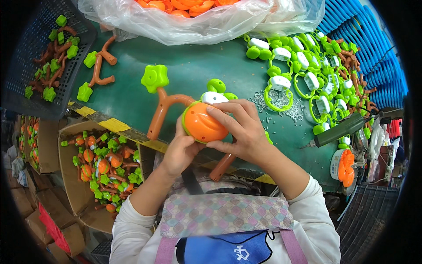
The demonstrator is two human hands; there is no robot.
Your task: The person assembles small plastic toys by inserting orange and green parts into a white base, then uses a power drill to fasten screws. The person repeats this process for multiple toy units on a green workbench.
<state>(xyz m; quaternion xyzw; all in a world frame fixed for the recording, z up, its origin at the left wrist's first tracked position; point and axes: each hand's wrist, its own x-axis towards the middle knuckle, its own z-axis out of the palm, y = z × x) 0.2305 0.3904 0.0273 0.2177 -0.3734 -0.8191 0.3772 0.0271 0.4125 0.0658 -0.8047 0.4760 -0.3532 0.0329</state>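
Note:
Both my hands hold a plastic toy at the table's near edge. Its orange domed shell [204, 122] has small holes and sits against a green ring, with a white block [214, 97] and green knobs at the top. My left hand [182, 147] grips the shell's lower left side. My right hand [241, 127] has its fingers over the upper right and its thumb along the bottom. A brown branch piece [159, 116] with a green flower-shaped end [154, 78] juts out to the left, and another brown branch end [222, 167] shows below the right hand.
Right of my hands lie small screws [281, 105], several green ring parts with white blocks [323, 104] and a dark green power screwdriver [340, 130]. A plastic bag of orange shells [198, 31] stands behind. Leftward are loose branches [97, 72], a dark crate [83, 48] and a cardboard box [72, 185] of toys.

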